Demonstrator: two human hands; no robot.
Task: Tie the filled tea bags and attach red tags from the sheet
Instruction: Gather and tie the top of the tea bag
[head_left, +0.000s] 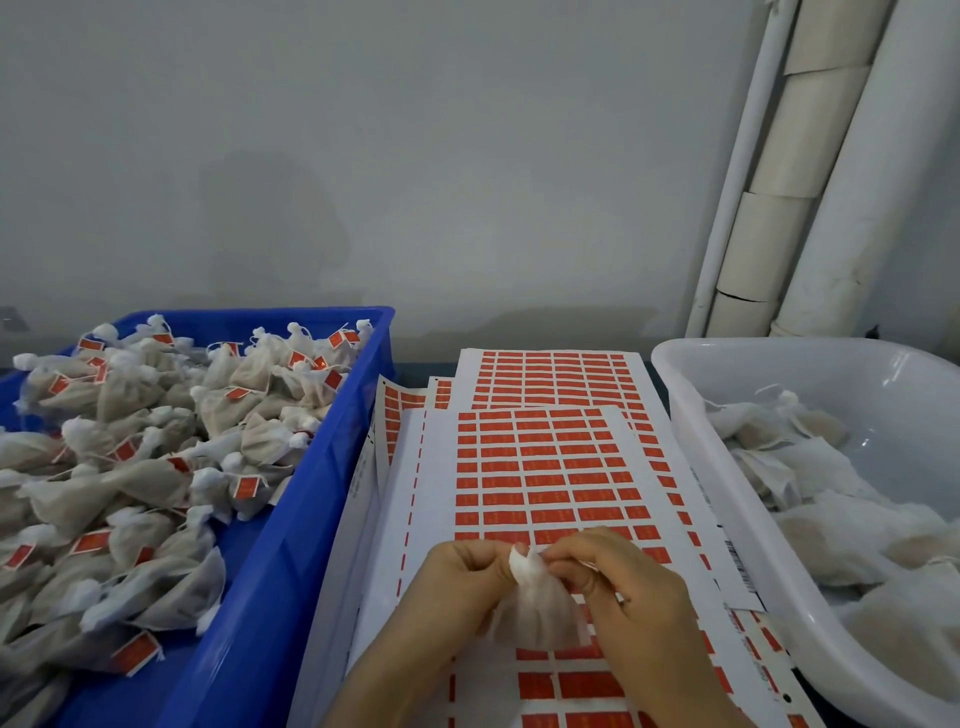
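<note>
To your left sits the blue crate (322, 467), heaped with tied and tagged bags (156, 441); to your right the white tub (727, 415) holds loose bags not yet tied (810, 483); between them the sheets of red tags (545, 457) lie stacked and fanned, the top one running toward you under your hands. Near you, over that top sheet, you hold one filled bag (535, 613); your left hand (457, 577) pinches the gathered neck from the left, fingers curled tight; your right hand (623, 582) pinches at the same neck from the right, and whether it has the string I cannot tell, for the string is too fine to make out. The tie looks unfinished, and no tag is on this bag.

Mind the neck: if either pinch slackens before the knot bites, the gather may open and the filling spill onto the sheets; pull too sharply and the thin mesh could tear or the string snap. Your wrists hover over the tags; a dragging palm may scuff or lift them, or shift the loose stack. Take care, too, not to drop an untagged bag into the left crate.
</note>
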